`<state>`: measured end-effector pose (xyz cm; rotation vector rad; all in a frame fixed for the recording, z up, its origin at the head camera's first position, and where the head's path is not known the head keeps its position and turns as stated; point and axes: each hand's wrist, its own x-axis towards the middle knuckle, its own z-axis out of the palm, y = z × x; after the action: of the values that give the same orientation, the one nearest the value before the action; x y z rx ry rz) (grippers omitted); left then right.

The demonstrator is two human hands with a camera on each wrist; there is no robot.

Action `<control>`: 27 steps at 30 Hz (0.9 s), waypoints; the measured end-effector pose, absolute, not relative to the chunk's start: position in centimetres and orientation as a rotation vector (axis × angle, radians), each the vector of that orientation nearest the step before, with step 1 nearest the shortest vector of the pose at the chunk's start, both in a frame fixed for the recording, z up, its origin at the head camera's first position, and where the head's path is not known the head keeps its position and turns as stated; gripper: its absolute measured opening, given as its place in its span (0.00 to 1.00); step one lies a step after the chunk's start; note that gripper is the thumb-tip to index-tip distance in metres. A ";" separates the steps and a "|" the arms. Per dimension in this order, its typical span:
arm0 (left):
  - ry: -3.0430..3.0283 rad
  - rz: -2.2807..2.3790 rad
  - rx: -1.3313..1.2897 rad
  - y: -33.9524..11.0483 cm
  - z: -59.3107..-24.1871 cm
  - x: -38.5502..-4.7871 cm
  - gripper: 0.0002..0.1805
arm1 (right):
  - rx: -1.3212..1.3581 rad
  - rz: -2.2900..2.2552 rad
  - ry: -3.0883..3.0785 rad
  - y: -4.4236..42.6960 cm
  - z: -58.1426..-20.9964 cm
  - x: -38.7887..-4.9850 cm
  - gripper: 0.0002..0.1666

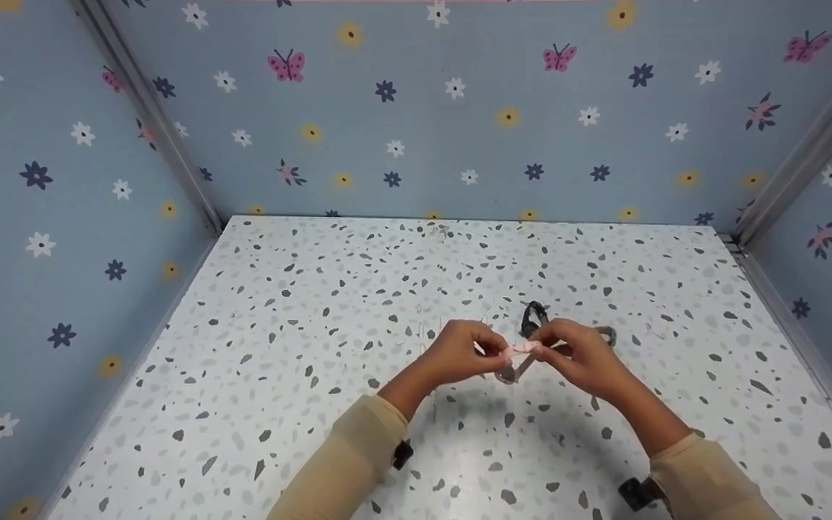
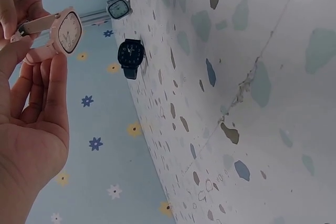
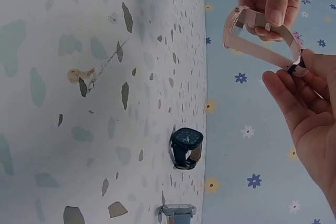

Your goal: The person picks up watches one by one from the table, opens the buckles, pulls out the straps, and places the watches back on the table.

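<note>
A pink wristwatch (image 2: 68,32) with a squarish, pale dial is held up above the table by both hands, its strap bent into a loop. My left hand (image 1: 459,352) pinches the strap near the small loop on it, as the right wrist view shows. The thumb and fingers of my right hand (image 3: 315,121) pinch the strap around the metal buckle (image 3: 297,67). Just behind the hands, a black wristwatch (image 3: 187,141) rests on the table. Beside it is a grey wristwatch (image 2: 118,8), partly hidden behind the right hand in the head view.
The white speckled table (image 1: 300,289) spreads around the hands. Blue panels printed with flowers and butterflies (image 1: 416,108) rise at its back and both sides, with metal posts (image 1: 149,108) at the corners. A dark wrist camera (image 1: 402,454) sits at the left sleeve.
</note>
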<state>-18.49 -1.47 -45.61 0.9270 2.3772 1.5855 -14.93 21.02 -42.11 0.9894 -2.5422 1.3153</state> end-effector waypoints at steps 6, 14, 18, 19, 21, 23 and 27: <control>2.370 1.602 0.910 -1.6 -45.5 -18.5 0.03 | 0.970 1.370 -2.521 21.1 -42.2 -14.8 0.06; 2.351 1.640 0.835 -1.8 -45.7 -18.4 0.04 | 0.907 1.535 -2.531 22.0 -44.2 -16.0 0.07; 2.368 1.627 0.843 -1.7 -46.0 -18.3 0.04 | 0.928 1.473 -2.536 22.2 -44.6 -16.3 0.08; 2.374 1.619 0.853 -1.7 -46.0 -18.3 0.04 | 0.936 1.441 -2.539 22.2 -44.7 -16.3 0.09; 2.386 1.601 0.877 -1.6 -46.2 -18.2 0.03 | 0.956 1.388 -2.541 22.3 -44.7 -16.3 0.11; 2.401 1.579 0.903 -1.6 -46.2 -18.2 0.03 | 0.983 1.352 -2.535 22.4 -44.8 -16.4 0.12; 2.424 1.563 0.936 -1.5 -46.2 -18.3 0.03 | 1.017 1.346 -2.515 22.5 -44.8 -16.5 0.10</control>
<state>-18.26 -1.47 -46.24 0.9358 2.4238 1.5632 -16.45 22.53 -44.77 1.0167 -2.5147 1.3457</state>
